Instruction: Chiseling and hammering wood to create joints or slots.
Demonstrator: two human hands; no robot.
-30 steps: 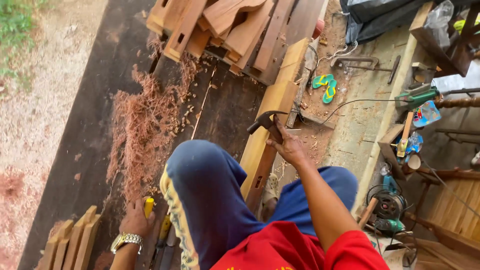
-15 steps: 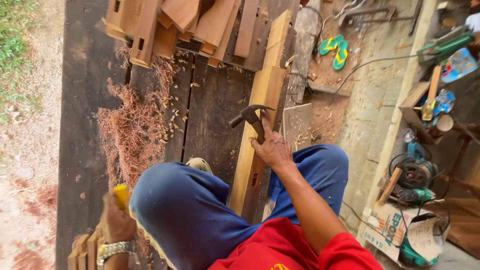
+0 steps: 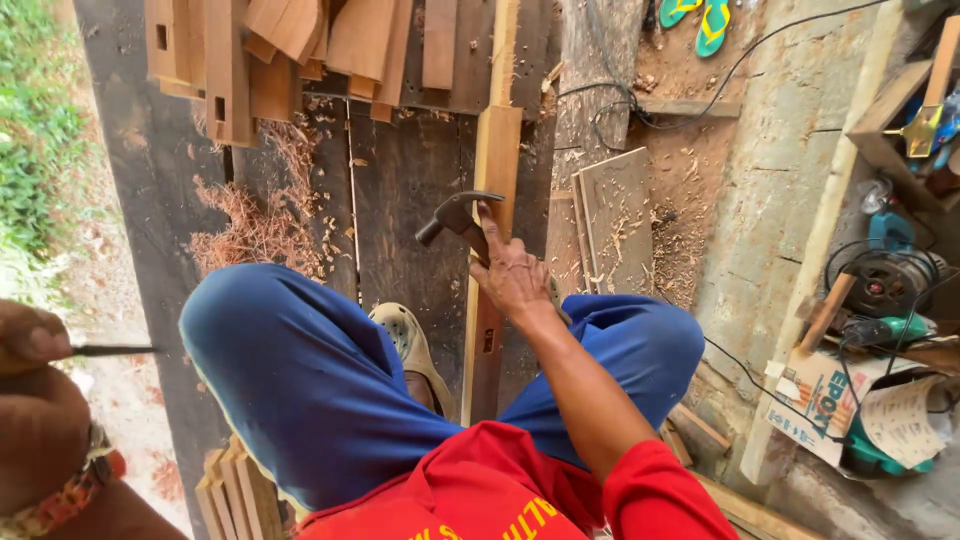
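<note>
Head view: right hand (image 3: pixel 512 275) is closed round the handle of a claw hammer (image 3: pixel 458 215), forefinger stretched along the handle, hammer head raised above the plank (image 3: pixel 492 200). That plank, a long pale strip of wood, runs lengthwise between the person's knees and serves as reference for what follows. Left hand (image 3: pixel 30 345), at the frame's left edge well apart from the plank, is pinched shut on a thin dark nail (image 3: pixel 115 350), held level with its tip towards the plank. A pale shoe (image 3: pixel 412 345) rests just left of the plank, below the hammer. Left of the plank, wood shavings (image 3: pixel 255 225) lie heaped on the dark boards; beyond its far end, cut wooden pieces (image 3: pixel 290 50) are stacked. Right of the plank lies a flat board (image 3: pixel 615 215) strewn with chips, farther right a cluster of power tools (image 3: pixel 885 285), and at top right a pair of green sandals (image 3: pixel 695 18).
</note>
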